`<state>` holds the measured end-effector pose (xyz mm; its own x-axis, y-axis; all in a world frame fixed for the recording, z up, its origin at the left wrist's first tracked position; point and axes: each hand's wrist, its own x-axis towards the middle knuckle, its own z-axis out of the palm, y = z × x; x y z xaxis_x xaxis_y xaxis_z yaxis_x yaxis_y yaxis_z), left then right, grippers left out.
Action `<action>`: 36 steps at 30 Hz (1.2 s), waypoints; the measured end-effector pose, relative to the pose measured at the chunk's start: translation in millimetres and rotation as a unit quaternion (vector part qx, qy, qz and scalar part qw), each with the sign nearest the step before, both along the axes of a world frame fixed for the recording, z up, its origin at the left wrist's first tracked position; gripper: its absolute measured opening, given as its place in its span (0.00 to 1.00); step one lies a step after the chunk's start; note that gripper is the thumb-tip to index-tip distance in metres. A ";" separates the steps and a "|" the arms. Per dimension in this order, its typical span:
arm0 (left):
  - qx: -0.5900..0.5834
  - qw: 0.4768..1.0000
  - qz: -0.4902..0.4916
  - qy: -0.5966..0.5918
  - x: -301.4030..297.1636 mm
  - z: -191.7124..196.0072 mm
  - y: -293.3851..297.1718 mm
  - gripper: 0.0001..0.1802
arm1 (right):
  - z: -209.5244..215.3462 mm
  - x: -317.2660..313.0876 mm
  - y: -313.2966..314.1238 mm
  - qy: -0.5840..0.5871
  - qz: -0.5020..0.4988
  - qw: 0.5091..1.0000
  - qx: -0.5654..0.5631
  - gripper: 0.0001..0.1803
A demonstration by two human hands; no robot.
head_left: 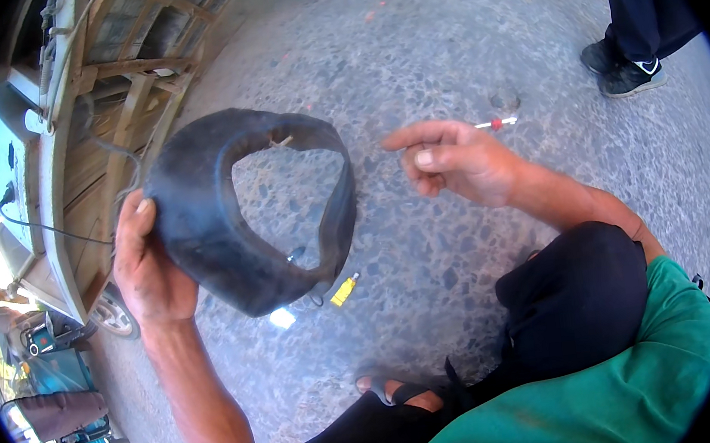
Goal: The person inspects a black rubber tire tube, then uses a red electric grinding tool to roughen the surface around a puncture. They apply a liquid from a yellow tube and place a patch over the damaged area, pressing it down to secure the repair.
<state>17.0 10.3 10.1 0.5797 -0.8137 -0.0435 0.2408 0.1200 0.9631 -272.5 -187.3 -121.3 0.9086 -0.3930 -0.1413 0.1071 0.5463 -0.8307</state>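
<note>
1. The grey speckled concrete ground [457, 38] fills most of the view and serves as the landmark; the person squats over it, one sandalled foot [394, 390] planted on it at the lower middle.
2. A weathered wooden cart with a slatted frame [113, 100] stands on the ground's left edge, with a small wheel [112, 314] at its lower end.
3. Another person's dark trouser legs and black shoes [629, 71] stand on the ground at the upper right.
4. The black, limp rubber inner tube [226, 226] hangs in the air above the ground, left of centre, sagging into a loop. By its droop I judge it light, soft and floppy, fairly grippy when dry; it is best taken by a pinched fold of its wall, clear of the small metal valve stem [296, 254] on its inner side.
5. The left hand [145, 269] is closed round the tube's left wall, thumb on top.
6. The right hand [452, 159] hovers over the ground to the tube's right, loosely half-open, forefinger out, holding nothing that I can see.
7. A small yellow tube-like item [343, 291] lies on the ground under the tube; a thin white-and-red stick [496, 124] lies beyond the right hand.
</note>
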 end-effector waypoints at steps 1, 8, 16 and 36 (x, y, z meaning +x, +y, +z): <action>0.001 1.000 -0.006 -0.003 0.7 1.3 1.6 0.13 | 0.8 1.1 0.8 0.003 -0.001 1.000 0.004 0.25; 0.017 0.999 -0.024 -0.046 3.9 12.3 12.7 0.14 | -2.3 8.5 -1.3 0.012 -0.009 0.998 -0.059 0.24; -0.025 0.995 -0.068 -0.065 9.1 21.3 21.5 0.15 | -14.9 3.3 -5.8 0.127 -0.090 0.892 -0.425 0.37; -0.071 0.995 -0.075 0.003 93.9 -2.5 68.6 0.16 | -39.3 3.4 -11.7 0.165 -0.006 0.924 -0.345 0.20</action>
